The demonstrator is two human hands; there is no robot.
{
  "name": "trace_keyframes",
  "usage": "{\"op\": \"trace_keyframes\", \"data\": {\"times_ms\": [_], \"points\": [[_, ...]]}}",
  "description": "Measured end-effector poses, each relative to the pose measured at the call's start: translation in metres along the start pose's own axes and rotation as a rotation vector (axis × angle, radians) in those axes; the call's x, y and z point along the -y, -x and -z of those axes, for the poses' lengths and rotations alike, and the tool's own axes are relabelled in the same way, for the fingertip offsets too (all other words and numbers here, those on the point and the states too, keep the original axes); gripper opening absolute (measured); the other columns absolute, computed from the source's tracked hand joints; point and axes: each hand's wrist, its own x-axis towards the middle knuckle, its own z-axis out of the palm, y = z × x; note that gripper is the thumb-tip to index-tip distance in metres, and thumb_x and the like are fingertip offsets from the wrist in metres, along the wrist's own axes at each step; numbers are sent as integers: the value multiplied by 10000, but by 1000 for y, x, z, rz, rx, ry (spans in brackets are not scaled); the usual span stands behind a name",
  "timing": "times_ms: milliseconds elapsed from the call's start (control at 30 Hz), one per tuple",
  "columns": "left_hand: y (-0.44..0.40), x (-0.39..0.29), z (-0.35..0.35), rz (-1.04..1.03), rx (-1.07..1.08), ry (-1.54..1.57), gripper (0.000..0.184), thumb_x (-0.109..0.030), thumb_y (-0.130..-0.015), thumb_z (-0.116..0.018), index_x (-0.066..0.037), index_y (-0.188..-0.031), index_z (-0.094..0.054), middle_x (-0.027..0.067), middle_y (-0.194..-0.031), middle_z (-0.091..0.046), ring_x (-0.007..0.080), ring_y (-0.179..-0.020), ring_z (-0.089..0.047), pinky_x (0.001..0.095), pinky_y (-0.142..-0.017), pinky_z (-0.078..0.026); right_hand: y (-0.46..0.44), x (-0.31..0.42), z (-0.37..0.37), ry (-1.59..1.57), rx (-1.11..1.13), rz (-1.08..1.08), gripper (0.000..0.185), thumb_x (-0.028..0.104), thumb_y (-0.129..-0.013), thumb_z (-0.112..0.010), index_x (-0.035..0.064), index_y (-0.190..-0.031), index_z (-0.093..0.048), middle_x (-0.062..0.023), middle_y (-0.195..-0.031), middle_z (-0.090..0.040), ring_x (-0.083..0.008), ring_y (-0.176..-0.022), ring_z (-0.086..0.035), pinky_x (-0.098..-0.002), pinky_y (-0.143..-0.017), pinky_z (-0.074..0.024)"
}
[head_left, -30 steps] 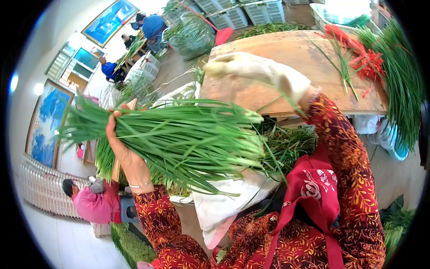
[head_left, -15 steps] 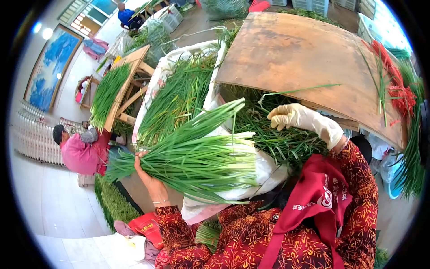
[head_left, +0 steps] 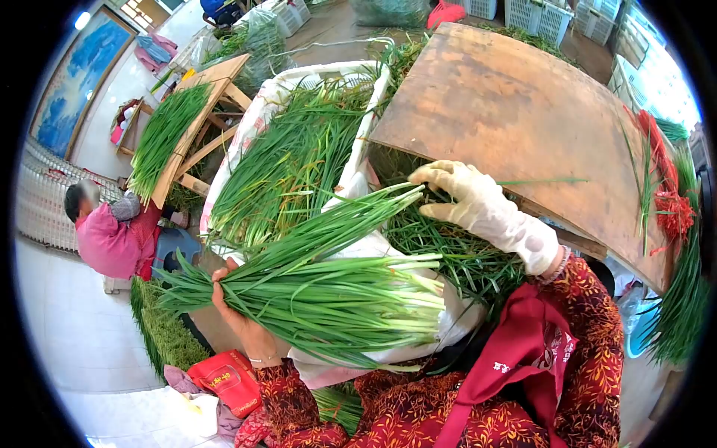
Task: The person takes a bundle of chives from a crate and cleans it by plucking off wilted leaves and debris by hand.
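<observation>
My bare left hand (head_left: 243, 321) is wrapped round a large bunch of long green stalks (head_left: 336, 299), near its leafy end. The pale cut ends point right, over a white cloth (head_left: 459, 317) near my lap. A smaller part of the bunch slants up and away from the rest. My right hand (head_left: 474, 209), in a pale glove, has its fingers apart and slightly curled beside the pale tips of that slanting part. Whether a fingertip touches them I cannot tell.
A white-lined crate (head_left: 381, 89) of loose stalks stands ahead. To the right is a wooden board (head_left: 508, 112) with red ties (head_left: 672, 213) at its edge. Dark loose leaves (head_left: 478, 257) lie below it. A person in pink (head_left: 112, 235) sits at left by a slanted wooden stand (head_left: 190, 134).
My right hand has come down from over the board to the slanting stalks' pale tips. The bunch in my left hand is lower and has fanned into two parts. The view has shifted.
</observation>
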Motion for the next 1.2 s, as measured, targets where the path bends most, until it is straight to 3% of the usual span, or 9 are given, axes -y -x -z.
{"op": "trace_keyframes", "data": {"times_ms": [33,67,200,333,567,700,867,1000,1200], "points": [[-4,0,3,30,-10,38,211,-192,-902,-496,-150,-1108,-474,-2,-1168,-475,176,-1216,-405,414,-1035,-337,-6,-5,-8,145,-117,168,412,270,-768,-652,104,-1133,-560,-109,-1039,-592,-297,-960,-555,-390,-848,-433],[-8,-1,6,60,-21,77,165,-201,-897,-507,-142,-1051,-507,-8,-1125,-508,168,-1187,-438,417,-1018,-364,-13,-2,-8,95,-29,91,428,291,-770,-652,106,-1144,-554,-139,-1095,-577,-323,-1046,-517,-422,-903,-396],[-18,-5,9,139,-11,287,99,-181,-878,-539,-125,-960,-542,-13,-1030,-556,162,-1120,-502,418,-987,-407,-30,-17,-29,-291,216,-89,381,355,-820,-614,86,-1090,-597,-144,-888,-652,-306,-836,-614,-367,-747,-465],[-22,-20,7,72,45,191,107,-152,-861,-561,-120,-955,-521,-17,-984,-561,161,-1082,-524,420,-967,-425,-20,-4,-25,-319,418,-258,269,263,-816,-610,99,-1026,-638,-111,-836,-656,-232,-800,-622,-328,-732,-462],[-23,-20,8,149,148,276,141,-118,-852,-554,-107,-985,-510,-12,-1007,-573,153,-1107,-507,422,-980,-410,-8,6,-28,-360,203,-155,249,236,-792,-650,106,-1004,-640,-80,-864,-615,-226,-817,-600,-324,-728,-457],[-22,-18,3,149,125,224,147,-125,-844,-576,-127,-974,-507,-27,-978,-580,172,-1084,-527,438,-988,-406,-10,18,-41,-129,160,41,404,328,-726,-697,129,-1067,-610,-100,-1021,-574,-299,-889,-586,-371,-768,-468],[-20,-18,5,171,46,266,207,-146,-856,-541,-79,-1052,-535,-8,-1031,-573,139,-1129,-473,353,-1025,-347,-8,23,-41,85,20,113,197,266,-791,-616,138,-938,-639,-78,-862,-584,-295,-710,-606,-395,-640,-490],[-20,-16,4,155,71,308,216,-137,-853,-544,-76,-1060,-534,-7,-1035,-569,137,-1141,-463,348,-1033,-339,-3,22,-50,204,180,10,221,317,-789,-605,128,-880,-673,-86,-841,-583,-292,-713,-604,-388,-634,-484],[-18,-20,0,141,82,276,191,-121,-855,-549,-79,-1039,-520,-14,-1010,-572,135,-1105,-483,349,-1016,-361,-6,15,-68,45,122,96,199,259,-776,-637,100,-894,-655,-71,-879,-589,-277,-793,-596,-372,-691,-478]]}}
